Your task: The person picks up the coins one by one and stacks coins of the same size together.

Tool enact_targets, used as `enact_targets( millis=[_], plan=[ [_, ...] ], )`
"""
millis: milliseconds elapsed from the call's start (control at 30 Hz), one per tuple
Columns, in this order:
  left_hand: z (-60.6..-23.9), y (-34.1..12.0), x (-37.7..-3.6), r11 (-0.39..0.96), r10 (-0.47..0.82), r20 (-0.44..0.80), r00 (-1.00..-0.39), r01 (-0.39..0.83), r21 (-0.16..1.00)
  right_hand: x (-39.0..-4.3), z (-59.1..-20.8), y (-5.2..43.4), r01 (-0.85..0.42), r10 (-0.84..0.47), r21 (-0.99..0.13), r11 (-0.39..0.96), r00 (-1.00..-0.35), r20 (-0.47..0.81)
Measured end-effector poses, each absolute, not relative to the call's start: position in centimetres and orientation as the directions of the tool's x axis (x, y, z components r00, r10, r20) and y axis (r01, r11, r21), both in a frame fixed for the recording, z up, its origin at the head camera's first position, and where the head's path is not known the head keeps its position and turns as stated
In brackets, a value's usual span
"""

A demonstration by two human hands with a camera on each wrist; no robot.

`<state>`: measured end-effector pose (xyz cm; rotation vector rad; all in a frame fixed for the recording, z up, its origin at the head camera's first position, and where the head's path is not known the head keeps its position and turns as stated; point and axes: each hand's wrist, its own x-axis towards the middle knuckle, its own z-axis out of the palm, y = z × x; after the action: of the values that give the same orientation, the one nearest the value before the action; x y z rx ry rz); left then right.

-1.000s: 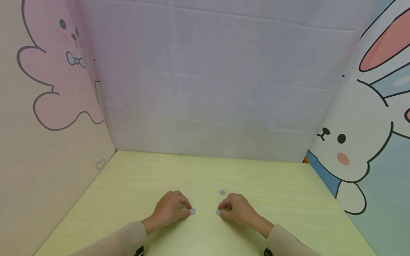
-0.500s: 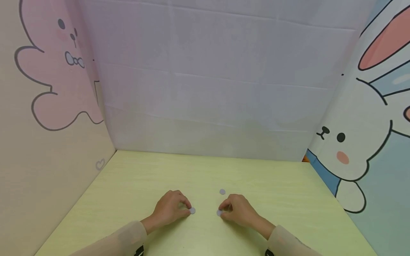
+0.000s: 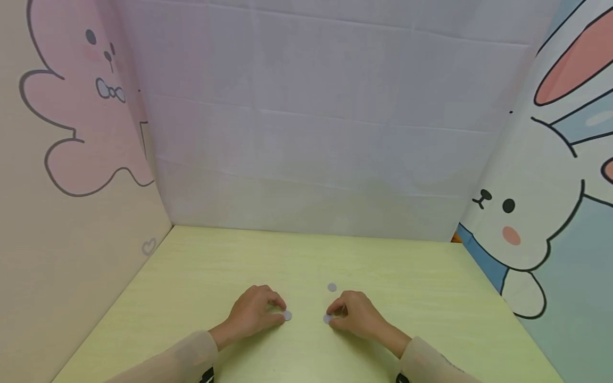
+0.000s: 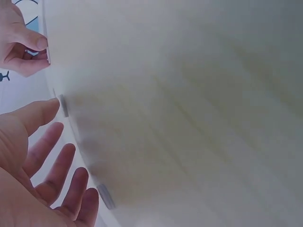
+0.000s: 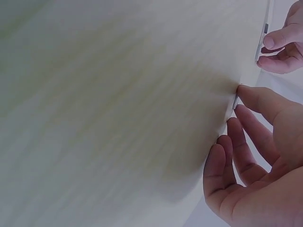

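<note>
Soft, even light fills the head view, no glare, only faint shadows under the left hand (image 3: 254,314) and right hand (image 3: 356,314). The edges bow with wide-angle distortion. Both wrist views run dimmer, the table (image 4: 199,118) smeared and blurred beyond the fingers.

A makeshift tabletop booth: cartoon-bunny panels (image 3: 541,213) and white sheet (image 3: 325,122) enclose a green table (image 3: 407,287)

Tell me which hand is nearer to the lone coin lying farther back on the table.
Right. The right hand sits just in front of the lone coin, slightly to its right, fingers touching another coin. The left hand is farther off, to the lone coin's left and in front.
</note>
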<state>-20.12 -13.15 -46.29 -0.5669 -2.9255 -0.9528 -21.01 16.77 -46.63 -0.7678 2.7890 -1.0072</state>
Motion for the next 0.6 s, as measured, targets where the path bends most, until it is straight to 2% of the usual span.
enact_targets(
  millis=[600],
  plan=[
    [-45.3, -10.9, -20.8, 0.735, 0.357, 0.100, -0.929, 0.345, 0.583, -21.2, -46.9, 16.8, -0.428, -0.485, -0.635, 0.644, -0.870, 0.094]
  ],
)
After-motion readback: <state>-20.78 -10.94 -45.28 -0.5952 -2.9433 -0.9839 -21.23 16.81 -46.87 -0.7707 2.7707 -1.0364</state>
